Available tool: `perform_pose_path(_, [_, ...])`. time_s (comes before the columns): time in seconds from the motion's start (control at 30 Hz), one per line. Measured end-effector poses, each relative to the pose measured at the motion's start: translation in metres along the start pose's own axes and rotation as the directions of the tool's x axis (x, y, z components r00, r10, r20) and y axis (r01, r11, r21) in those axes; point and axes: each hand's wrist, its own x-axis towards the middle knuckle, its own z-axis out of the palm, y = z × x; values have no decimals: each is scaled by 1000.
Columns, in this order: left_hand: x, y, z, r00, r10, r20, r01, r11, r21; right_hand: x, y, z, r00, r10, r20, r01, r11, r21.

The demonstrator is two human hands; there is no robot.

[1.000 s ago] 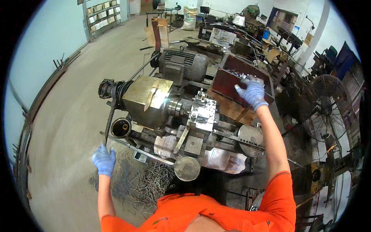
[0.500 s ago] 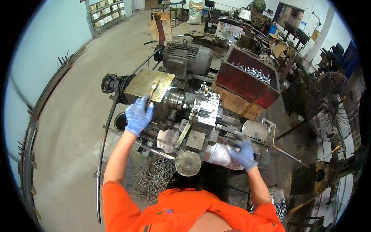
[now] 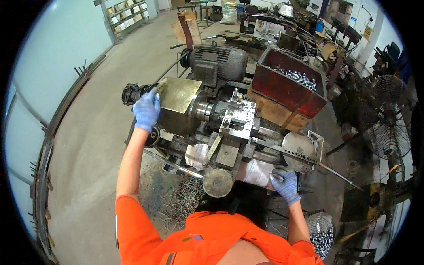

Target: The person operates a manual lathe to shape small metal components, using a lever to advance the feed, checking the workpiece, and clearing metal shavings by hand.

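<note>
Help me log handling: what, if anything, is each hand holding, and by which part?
Cannot be told: neither left hand nor right hand shows its grip clearly.

Fairly bright light lays a pale sheen on the floor point(image 3: 84, 194) at eight o'clock (deep shadow pools at six); toward ten, the wall point(image 3: 57, 57) bends into blackened fisheye edges.

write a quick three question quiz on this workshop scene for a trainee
1. True or false: the open dark-red rectangular box holds small silvery metal parts.
2. Which blue-gloved hand is nearer the flat brass-coloured metal plate: A) right; B) left?
3. Fill the gap: the dark round wire-guarded fan stands on the person's ____ side.

Key: 1. True. 2. B, the left hand. 3. Right.
</note>
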Motion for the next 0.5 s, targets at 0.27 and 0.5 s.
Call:
perform_pose_path(0.27, [35,29,22,949,26,314,-76,986,146,-5,-10,-7,998,36,48,-39,998,50])
perform_pose_path(0.5, [18,99,-17,898,265,350,-190,954,-233,-19,-12,-16,998,62,32,-62,998,15])
